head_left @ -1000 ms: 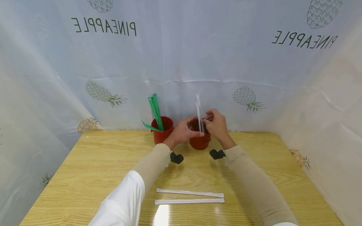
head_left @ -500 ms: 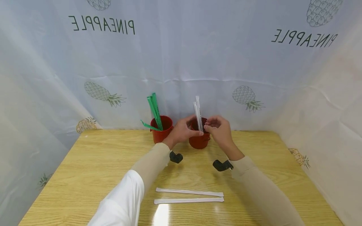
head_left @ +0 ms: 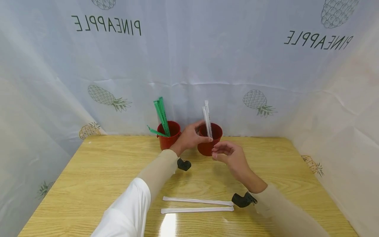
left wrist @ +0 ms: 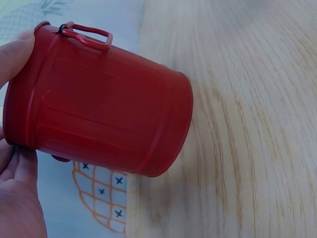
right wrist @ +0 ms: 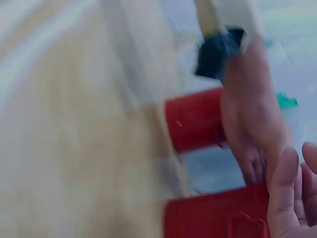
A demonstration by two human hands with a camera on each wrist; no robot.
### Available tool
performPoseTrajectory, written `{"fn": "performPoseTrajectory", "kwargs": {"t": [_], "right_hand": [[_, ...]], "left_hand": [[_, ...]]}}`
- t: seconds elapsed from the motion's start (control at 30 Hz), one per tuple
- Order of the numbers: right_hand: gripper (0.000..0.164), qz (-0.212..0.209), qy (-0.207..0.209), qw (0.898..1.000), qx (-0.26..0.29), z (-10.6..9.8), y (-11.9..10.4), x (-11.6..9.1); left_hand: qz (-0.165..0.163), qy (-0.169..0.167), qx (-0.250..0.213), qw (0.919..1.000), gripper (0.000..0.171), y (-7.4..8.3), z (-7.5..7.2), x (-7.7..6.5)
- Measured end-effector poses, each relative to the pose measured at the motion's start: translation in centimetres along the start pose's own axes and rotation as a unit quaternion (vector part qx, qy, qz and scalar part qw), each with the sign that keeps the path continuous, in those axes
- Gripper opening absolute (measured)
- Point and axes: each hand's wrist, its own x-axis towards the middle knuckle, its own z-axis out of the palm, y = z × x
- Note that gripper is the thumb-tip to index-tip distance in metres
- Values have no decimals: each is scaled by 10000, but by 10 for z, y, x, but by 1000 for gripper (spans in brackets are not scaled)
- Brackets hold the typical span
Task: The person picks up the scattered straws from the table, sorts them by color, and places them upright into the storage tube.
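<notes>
In the head view my left hand (head_left: 189, 137) grips the right-hand red bucket (head_left: 205, 148) by its rim, thumb at the near side and fingers behind. Two white paper-wrapped straws (head_left: 207, 119) lean upright inside it. The left wrist view shows this small bucket (left wrist: 109, 104) close up, with a wire handle on its side. My right hand (head_left: 234, 159) is just in front and to the right of the bucket, its fingers loosely bent and holding nothing. The bucket's inner bottom is hidden.
Left of my left hand stands another red bucket (head_left: 168, 142) with several green-wrapped sticks (head_left: 163, 116). Nearer me, two white wrapped straws (head_left: 198, 201) lie crosswise on the wooden table (head_left: 112, 177). A pineapple-print curtain (head_left: 183, 59) hangs behind.
My right hand has let go of a white straw and drawn back from the bucket, toward me and slightly right. My left hand has stayed on the bucket.
</notes>
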Motion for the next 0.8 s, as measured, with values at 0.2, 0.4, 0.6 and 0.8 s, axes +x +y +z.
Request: {"fn": "performPoseTrajectory", "kwargs": {"t": [0.2, 0.4, 0.6, 0.8], "right_hand": [[50, 745, -758, 9939, 282, 7, 16, -30], [47, 1081, -1351, 9848, -159, 14, 33, -56], [38, 974, -1723, 9780, -659, 18, 43, -67], [35, 813, -1829, 9712, -1292, 23, 50, -69]], "left_hand": [[-65, 3, 38, 10000, 76, 1, 0, 0], [-155, 10, 143, 9998, 74, 1, 0, 0], [-245, -19, 106, 9996, 74, 3, 1, 0], [-250, -38, 28, 9997, 73, 2, -1, -1]]}}
